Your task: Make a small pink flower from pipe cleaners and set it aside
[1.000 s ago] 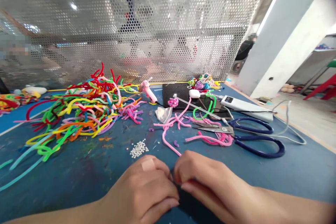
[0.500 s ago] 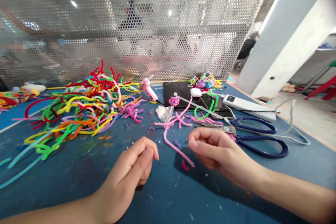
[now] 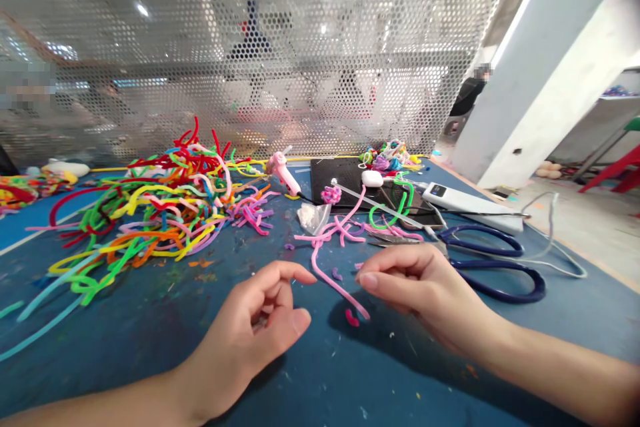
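Note:
My left hand [image 3: 260, 330] is over the blue table [image 3: 320, 373], thumb and index finger apart, with nothing between them. To its right, my right hand [image 3: 415, 283] has thumb and index finger pinched; a tiny pinkish bit shows at the fingertips, too small to name. Between the hands lies a long pink pipe cleaner [image 3: 336, 285], joined to a pink branching piece [image 3: 327, 230]. A short red-pink scrap [image 3: 352, 317] and a small purple scrap [image 3: 337, 274] rest close by. Large dark-blue-handled scissors [image 3: 493, 273] lie just behind my right hand.
A big tangle of coloured pipe cleaners [image 3: 150, 207] covers the left. Farther back are a pink glue gun [image 3: 285, 173], a small plastic bag [image 3: 314, 217], a pink-purple beaded ball [image 3: 331, 195], a white case [image 3: 372, 179] and a white power bank [image 3: 475, 208] with cables. Perforated metal [image 3: 200, 53] stands behind.
My left hand has opened: its thumb and index finger, pressed together before, are now spread, and the index finger reaches farther right. My right hand stays nearly in place, still pinched.

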A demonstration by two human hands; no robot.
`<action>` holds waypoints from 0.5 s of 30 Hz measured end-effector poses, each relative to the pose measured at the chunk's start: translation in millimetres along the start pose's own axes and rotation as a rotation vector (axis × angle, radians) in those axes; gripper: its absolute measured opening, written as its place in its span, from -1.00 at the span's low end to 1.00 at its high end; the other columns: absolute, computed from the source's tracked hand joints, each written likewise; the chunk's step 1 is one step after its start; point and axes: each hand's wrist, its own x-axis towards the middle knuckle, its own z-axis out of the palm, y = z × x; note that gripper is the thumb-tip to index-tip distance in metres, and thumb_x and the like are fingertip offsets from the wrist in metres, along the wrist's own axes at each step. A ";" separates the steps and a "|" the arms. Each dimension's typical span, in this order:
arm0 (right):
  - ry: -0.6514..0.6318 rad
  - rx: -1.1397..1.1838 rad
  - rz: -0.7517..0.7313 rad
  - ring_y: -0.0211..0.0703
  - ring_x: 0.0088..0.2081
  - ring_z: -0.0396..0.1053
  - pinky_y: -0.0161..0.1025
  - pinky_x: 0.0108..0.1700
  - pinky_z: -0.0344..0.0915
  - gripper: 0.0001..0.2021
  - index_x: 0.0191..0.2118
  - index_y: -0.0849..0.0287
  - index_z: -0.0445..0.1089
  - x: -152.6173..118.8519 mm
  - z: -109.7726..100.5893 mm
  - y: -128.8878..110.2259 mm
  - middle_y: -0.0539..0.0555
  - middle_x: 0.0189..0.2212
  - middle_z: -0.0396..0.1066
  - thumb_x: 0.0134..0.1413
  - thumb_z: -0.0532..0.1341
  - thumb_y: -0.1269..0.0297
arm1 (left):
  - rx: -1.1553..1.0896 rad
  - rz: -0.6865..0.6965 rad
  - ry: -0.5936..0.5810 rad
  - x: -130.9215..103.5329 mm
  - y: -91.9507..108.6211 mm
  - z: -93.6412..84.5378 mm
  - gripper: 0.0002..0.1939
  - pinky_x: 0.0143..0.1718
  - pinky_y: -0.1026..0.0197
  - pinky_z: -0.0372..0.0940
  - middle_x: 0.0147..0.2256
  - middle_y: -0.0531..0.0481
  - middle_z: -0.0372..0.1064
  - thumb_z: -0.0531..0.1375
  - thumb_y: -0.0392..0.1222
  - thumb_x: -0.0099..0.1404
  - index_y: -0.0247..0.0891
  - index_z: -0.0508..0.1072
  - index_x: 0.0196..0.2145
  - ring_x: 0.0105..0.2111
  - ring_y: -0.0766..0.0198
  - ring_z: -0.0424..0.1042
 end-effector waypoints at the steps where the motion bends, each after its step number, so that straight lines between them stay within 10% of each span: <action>1: 0.005 -0.026 -0.028 -0.46 -0.67 -0.04 -0.40 -0.66 -0.11 -0.75 -0.52 0.25 0.52 0.1 -0.3 0.0 -0.05 -0.70 0.27 -0.10 0.36 0.13 | 0.020 0.000 -0.016 -0.1 1.4 0.3 -0.63 -0.60 0.33 -0.08 -0.58 0.20 0.00 0.19 0.04 0.19 -0.20 0.38 -0.12 -0.61 0.42 -0.04; 15: -0.005 -0.569 -0.741 -0.30 -0.64 0.36 -0.37 -0.58 0.29 -0.90 -0.38 0.13 0.56 -16.5 12.5 -0.4 0.02 -0.53 0.56 0.04 0.28 0.42 | 0.236 0.083 0.017 -0.4 5.0 2.8 -0.69 -0.60 0.34 -0.05 -0.65 0.22 -0.03 0.21 -0.01 0.18 -0.18 0.50 -0.16 -0.64 0.41 -0.01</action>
